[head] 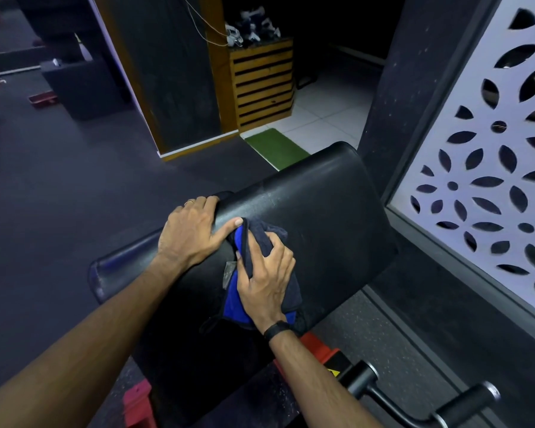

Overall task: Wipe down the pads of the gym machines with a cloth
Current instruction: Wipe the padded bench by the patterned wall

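Black vinyl pad [322, 211], glossy, runs lower-left to upper-right under us. Our left hand [192, 233] lies flat-fingered on its edge; our right hand [266, 279] grips the bunched blue cloth [235, 307] (dark-trimmed) mid-pad.

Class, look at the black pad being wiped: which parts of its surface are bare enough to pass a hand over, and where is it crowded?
The pad is bare across its far half, between the cloth and the rounded far edge, and along the right side toward the patterned screen. It is crowded at the near left, where the left hand rests on the pad's edge and the right hand presses the cloth.
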`<state>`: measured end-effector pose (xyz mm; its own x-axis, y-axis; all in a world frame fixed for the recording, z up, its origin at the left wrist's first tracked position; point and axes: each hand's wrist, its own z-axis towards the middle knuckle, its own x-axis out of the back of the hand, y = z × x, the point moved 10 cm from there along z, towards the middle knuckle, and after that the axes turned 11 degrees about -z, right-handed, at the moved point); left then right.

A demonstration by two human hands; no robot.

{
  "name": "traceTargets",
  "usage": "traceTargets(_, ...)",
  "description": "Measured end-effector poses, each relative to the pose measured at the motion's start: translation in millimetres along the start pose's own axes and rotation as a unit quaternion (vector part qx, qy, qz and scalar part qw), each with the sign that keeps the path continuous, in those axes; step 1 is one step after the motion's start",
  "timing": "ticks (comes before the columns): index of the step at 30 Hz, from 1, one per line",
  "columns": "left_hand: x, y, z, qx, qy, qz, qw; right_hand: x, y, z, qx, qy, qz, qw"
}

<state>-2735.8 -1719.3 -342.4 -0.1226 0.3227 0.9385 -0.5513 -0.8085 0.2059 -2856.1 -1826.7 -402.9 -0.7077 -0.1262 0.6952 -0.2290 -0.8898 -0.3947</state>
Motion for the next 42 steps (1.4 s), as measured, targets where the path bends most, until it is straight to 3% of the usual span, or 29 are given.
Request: traceTargets(42,1.7,1.0,-1.1,-0.005,0.008,0.008,1.000,-0.9,0.4,-3.2,-0.006,0.012,0.015,1.000)
